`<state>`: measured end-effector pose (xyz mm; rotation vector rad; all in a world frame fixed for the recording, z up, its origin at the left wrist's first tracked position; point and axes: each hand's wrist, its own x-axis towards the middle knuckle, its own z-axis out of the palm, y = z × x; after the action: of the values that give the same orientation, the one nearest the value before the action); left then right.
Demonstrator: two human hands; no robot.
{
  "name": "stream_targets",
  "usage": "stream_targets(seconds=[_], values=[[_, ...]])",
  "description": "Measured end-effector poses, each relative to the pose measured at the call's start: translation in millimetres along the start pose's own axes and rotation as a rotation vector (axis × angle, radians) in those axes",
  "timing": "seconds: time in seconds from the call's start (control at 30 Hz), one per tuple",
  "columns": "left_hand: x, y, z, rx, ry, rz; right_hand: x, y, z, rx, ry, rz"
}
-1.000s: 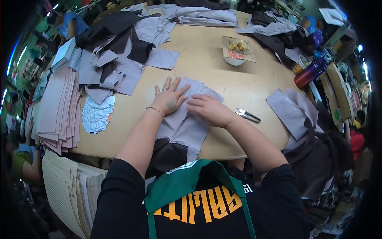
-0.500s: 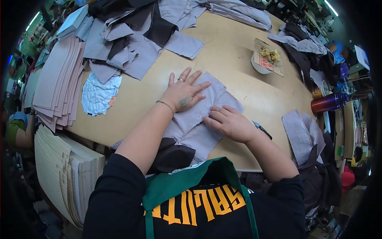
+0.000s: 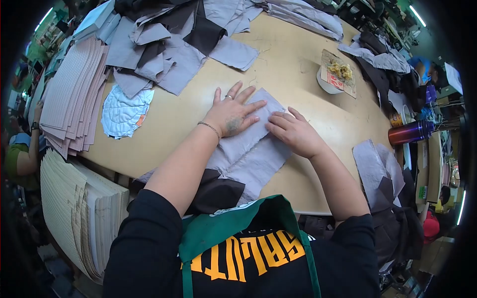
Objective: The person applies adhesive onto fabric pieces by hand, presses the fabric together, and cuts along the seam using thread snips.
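Note:
A light grey-purple fabric piece (image 3: 248, 156) lies on the table in front of me, with a dark part at its lower left. My left hand (image 3: 232, 115) rests flat on its upper left area, fingers spread, a ring and a bracelet showing. At the fabric's upper right edge is my right hand (image 3: 295, 131); its fingers are bent over the cloth with the thumb apart, and whether they pinch any of it is hidden. The scissors are not visible, and my right forearm crosses that area.
Grey and dark cloth pieces (image 3: 184, 62) are heaped at the upper left, beside stacked pink sheets (image 3: 74, 94) and a white quilted pad (image 3: 126, 110). A bowl (image 3: 328, 83) with a card on top stands upper right, near a purple bottle (image 3: 410, 132). A co-worker's arm (image 3: 35, 144) shows far left.
My right hand has moved up and right along the fabric, and the fabric's right part now lies folded or spread differently. My left hand stays on the cloth. The whole view has shifted.

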<state>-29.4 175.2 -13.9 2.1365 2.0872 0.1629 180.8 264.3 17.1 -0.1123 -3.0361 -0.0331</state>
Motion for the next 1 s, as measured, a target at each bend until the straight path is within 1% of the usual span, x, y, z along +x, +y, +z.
stream_targets(seconds=[0.13,0.23,0.33,0.43,0.53,0.63,0.73,0.8,0.83,0.87,0.9,0.93,0.97,1.0], values=[[1,1,-1,-0.009,-0.016,-0.006,-16,-3,13,-0.04,0.133,-0.001],[2,2,-3,-0.022,-0.043,-0.018,-22,-9,16,-0.046,0.136,0.044],[4,7,-9,-0.059,-0.087,-0.054,-26,-14,10,0.004,0.195,0.082],[15,13,-9,-0.122,-0.107,-0.07,-26,-8,2,0.248,0.275,0.169],[20,20,-3,-0.149,-0.054,-0.075,-28,0,7,0.592,0.392,0.346],[19,21,1,-0.133,-0.009,-0.074,-40,3,10,0.513,0.633,0.536],[20,19,2,-0.172,0.01,-0.079,-52,-9,9,1.385,1.013,0.936],[22,15,0,-0.228,-0.008,-0.112,-62,-19,9,1.918,1.097,0.748],[24,13,-2,-0.255,-0.018,-0.123,-66,-24,9,2.175,1.13,0.62],[27,10,-2,-0.406,0.077,-0.114,-68,-28,9,2.427,1.151,0.465],[29,9,-7,-0.557,0.172,-0.106,-65,-31,5,2.472,1.19,0.64],[30,9,-12,-0.708,0.268,-0.102,-62,-33,3,2.472,1.19,0.601],[29,16,-14,-0.915,0.312,-0.092,-57,-34,2,2.475,1.181,0.558],[22,35,-32,-1.122,0.359,-0.085,-48,-35,-1,2.483,1.164,0.511]])
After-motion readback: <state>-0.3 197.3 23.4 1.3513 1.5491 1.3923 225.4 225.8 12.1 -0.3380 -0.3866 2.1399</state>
